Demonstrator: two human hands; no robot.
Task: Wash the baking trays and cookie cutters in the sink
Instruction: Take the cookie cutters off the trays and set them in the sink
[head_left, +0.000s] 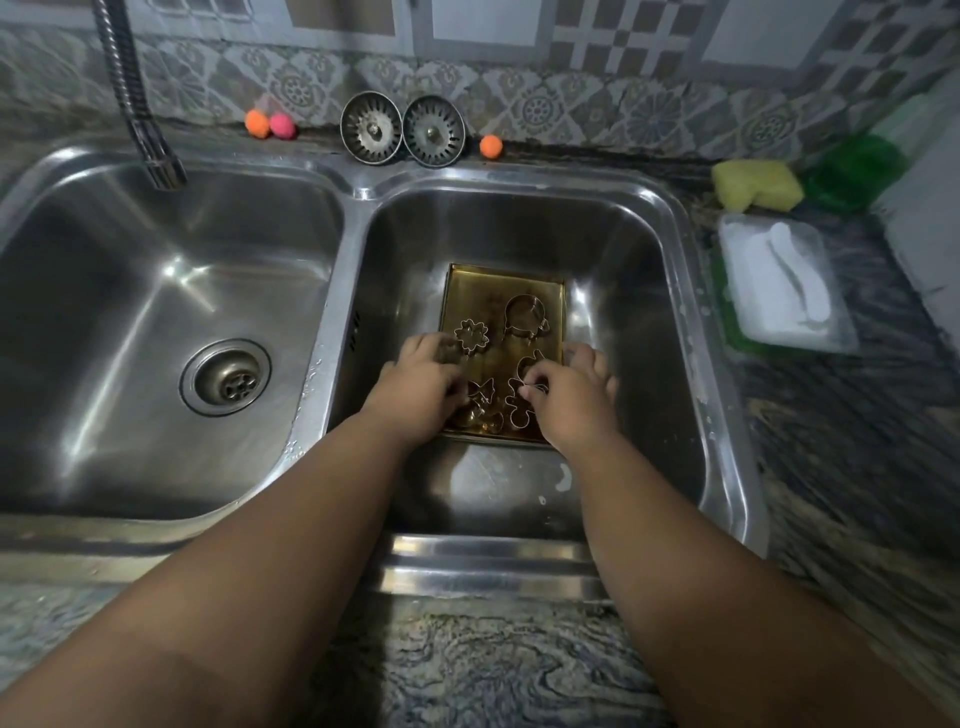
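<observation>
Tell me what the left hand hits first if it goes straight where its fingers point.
Most likely the flower cutter, lying on the tray just ahead of the left hand. Depth is unclear, so the hand could pass over it.

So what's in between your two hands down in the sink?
The head view shows small metal cookie cutters lying on the brown baking tray between the left hand and right hand; the right hand seems to pinch one.
</observation>
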